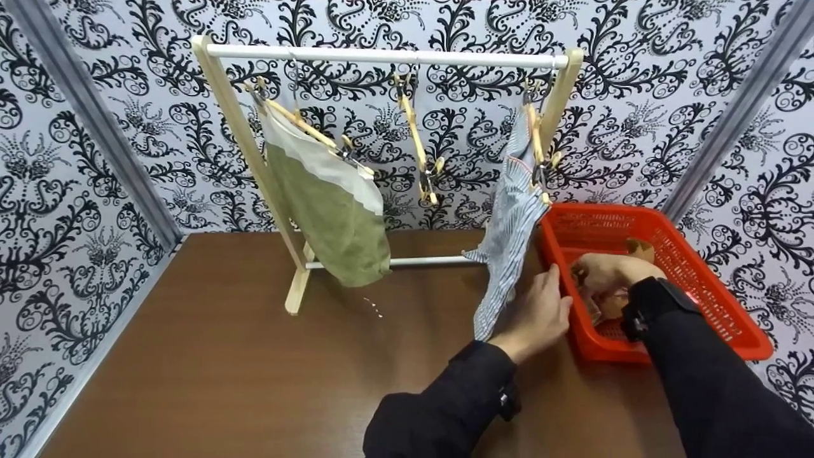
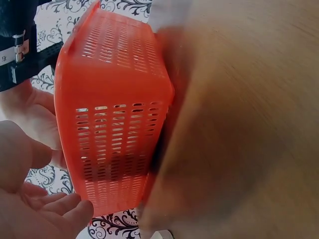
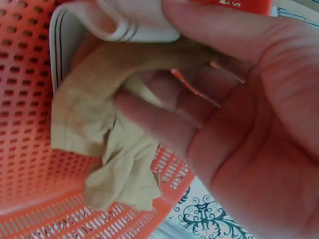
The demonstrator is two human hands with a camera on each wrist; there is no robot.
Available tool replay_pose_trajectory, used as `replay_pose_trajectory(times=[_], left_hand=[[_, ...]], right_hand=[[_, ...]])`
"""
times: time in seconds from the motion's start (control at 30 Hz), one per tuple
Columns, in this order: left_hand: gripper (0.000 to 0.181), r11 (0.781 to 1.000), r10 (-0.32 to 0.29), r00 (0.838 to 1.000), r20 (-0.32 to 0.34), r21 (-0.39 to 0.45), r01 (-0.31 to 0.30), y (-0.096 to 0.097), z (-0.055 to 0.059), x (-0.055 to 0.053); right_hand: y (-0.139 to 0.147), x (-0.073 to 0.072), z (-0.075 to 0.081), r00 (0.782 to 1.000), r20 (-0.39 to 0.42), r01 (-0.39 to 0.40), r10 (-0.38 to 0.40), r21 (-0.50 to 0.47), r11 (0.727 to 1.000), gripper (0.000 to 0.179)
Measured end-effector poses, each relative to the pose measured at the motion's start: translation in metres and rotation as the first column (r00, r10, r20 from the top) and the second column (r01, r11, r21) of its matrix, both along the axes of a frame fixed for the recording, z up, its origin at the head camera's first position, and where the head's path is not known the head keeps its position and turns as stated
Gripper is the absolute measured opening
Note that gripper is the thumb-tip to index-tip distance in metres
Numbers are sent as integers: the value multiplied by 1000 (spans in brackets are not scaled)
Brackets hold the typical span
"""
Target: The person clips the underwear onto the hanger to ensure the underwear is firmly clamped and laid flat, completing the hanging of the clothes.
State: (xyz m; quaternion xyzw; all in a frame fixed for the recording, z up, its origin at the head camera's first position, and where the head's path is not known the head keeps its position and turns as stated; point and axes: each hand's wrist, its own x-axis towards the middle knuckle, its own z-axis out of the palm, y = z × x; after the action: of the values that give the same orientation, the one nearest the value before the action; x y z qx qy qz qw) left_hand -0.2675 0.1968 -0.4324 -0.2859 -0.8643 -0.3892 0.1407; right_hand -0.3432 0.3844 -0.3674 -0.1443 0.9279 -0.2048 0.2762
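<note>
A: Where's the right hand?

B: Inside the red basket, fingers curled round a tan cloth. A white cloth with dark stripes lies against it in there.

A: And the left hand?

B: At the basket's left rim, fingers relaxed, gripping nothing.

A: What's left of the basket?

B: A rack on the tabletop: striped garment hanging nearest the basket, green-and-white cloth farthest from it.
</note>
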Motion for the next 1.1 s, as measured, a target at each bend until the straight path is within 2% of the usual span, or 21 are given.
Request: replay_pose_trajectory(times=[0.13,0.27,0.33,0.4,0.5,0.57,0.6,0.63,0.73,0.8,0.87,0.97,1.03,1.1], left_hand=[[59,999,-36,998,-52,-11,35,-2,2,-1],[56,996,-85,993,-81,21,87,-3,4,-3],[57,993,-109,990,-91,36,112,-3,4,-3],[61,988,-135,986,-98,63,142,-2,4,-4],[70,981,-157,983,-96,99,166,0,4,-3],[76,977,-164,984,-73,128,172,1,4,-1],[78,976,-162,985,-57,137,168,1,5,1],[79,976,-161,986,-43,145,165,1,6,4],[75,965,-177,984,-17,195,177,-1,11,13],[69,955,-191,981,-39,225,195,-3,15,21],[62,946,-193,977,-85,247,209,-6,18,28],[58,934,-199,969,-147,271,233,-11,21,39],[58,925,-209,962,-177,283,253,-15,22,47],[58,919,-220,953,-206,284,274,-19,23,54]], right_hand=[[0,5,10,997,65,36,-31,-68,997,39],[1,10,22,998,53,51,-44,-147,988,35],[2,16,30,999,0,53,-53,-178,983,34],[3,23,37,994,-95,35,-56,-207,978,34],[3,39,46,958,-274,12,-86,-261,965,40],[1,53,50,924,-356,11,-141,-343,939,45],[-1,61,51,906,-384,13,-175,-389,921,46],[-2,69,52,894,-392,19,-219,-454,891,47],[-6,94,53,855,-395,25,-336,-616,787,37],[-10,112,53,822,-395,23,-409,-696,718,35],[-16,125,53,807,-369,-4,-462,-784,620,33],[-28,145,54,778,-310,-14,-546,-878,479,43],[-35,156,55,745,-320,-45,-585,-900,434,41],[-41,166,56,707,-351,-75,-614,-901,428,41]])
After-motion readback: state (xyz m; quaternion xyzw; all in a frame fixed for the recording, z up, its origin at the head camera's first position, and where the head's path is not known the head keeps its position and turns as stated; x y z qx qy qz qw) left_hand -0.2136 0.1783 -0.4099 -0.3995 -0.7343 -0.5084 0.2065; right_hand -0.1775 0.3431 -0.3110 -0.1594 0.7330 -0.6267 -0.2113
